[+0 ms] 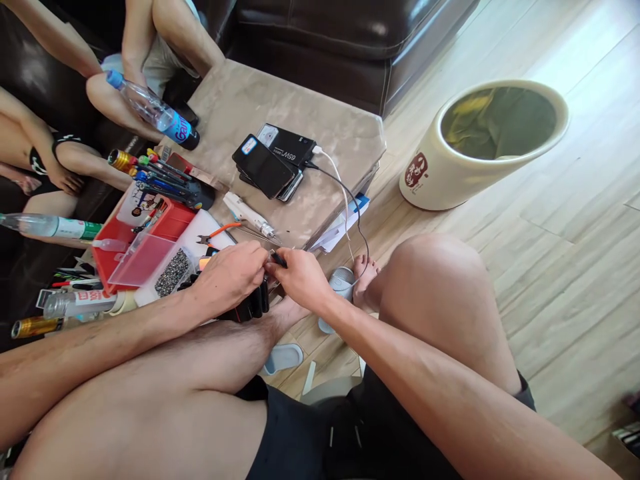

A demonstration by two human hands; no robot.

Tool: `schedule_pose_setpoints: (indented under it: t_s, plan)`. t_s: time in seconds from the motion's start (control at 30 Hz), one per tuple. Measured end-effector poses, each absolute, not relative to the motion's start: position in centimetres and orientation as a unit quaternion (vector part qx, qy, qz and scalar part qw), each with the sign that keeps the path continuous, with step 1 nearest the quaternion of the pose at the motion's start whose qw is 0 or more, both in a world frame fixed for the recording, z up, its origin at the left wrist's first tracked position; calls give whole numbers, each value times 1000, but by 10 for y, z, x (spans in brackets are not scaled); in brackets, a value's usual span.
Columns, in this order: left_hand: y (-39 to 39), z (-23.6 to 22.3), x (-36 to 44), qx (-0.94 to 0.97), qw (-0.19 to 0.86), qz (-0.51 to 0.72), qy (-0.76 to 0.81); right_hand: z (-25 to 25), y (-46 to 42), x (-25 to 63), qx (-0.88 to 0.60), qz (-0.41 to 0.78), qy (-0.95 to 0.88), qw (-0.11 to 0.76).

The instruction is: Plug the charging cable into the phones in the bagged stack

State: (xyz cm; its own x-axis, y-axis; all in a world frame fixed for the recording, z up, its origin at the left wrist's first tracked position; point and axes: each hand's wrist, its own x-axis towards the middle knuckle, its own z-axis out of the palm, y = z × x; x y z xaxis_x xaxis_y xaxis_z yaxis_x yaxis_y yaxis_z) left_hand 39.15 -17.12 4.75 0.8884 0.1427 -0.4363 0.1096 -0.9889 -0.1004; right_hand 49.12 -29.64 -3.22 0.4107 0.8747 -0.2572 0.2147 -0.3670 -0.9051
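The small black piece [279,259] lies between the 2 hands, nearer the right, its long axis running from far left to near right. The right hand [303,280] pinches it; the left hand [233,277] has its fingers bent beside its left end, and I cannot tell what they grip. Both are by the near edge of the desk [345,127]. Orange-handled cutters [225,230] crowd the far left; bare floor [550,300] opens right.
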Motion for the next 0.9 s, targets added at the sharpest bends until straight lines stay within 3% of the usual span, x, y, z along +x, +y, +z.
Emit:
schedule_pose_setpoints:
  t_s: [0.43,0.6,0.73,0.9]
  plan:
    - [-170,61,400,-959,-86,197,-183,-33,-288,487,-750,363,-401,381]
    - [-170,65,401,-933,-137,213,-255,-37,-288,491,-734,374,-388,413]
    - [-165,65,397,-940,-133,197,-246,-39,-290,493,-697,390,-393,457]
    - [-168,65,398,-944,-119,214,-222,-39,-288,490,-714,378,-390,442]
